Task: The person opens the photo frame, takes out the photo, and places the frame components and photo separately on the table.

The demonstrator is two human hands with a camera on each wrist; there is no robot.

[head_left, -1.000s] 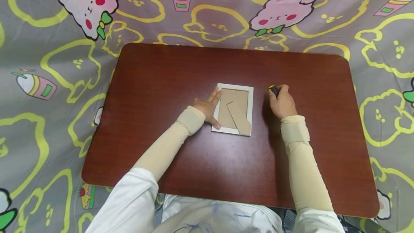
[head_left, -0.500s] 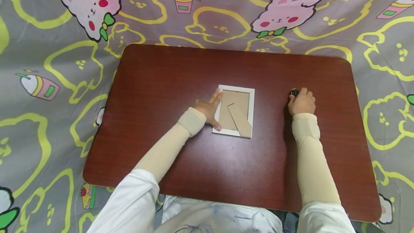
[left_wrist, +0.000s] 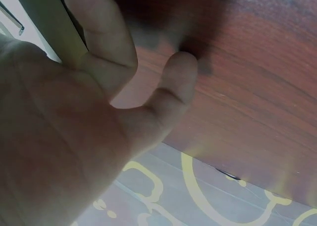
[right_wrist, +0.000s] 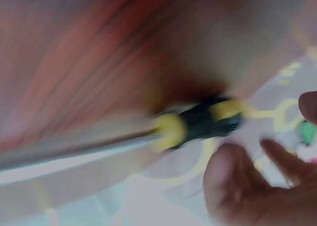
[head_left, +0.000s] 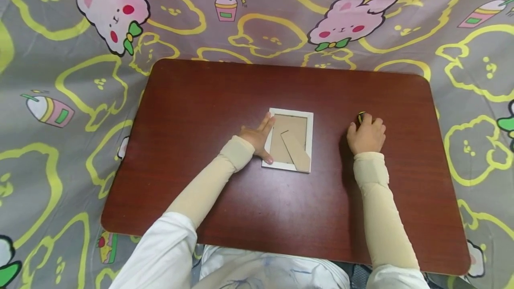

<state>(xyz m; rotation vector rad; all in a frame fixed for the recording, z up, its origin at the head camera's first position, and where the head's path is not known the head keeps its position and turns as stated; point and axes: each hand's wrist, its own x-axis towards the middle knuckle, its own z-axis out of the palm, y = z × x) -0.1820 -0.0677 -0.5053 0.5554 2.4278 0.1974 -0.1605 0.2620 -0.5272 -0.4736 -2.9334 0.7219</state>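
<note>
head view: the white photo frame (head_left: 291, 139) lies back up on the middle of the table (head_left: 209, 101), its long axis running away from the person, its cardboard strut (head_left: 298, 151) slanting across the backing. the left hand (head_left: 257, 137) is the nearer one, spread out and gripping nothing, with thumb and fingertips resting on the left border. the right hand (head_left: 366, 135) is well apart, on the frame's other side, with the screwdriver (right_wrist: 169, 131) at its far side. from above, only a bit of handle shows; the right wrist view, though blurred, adds the metal shaft, and there the fingers are spread, not wrapped round the handle, so that hand looks released.
</note>
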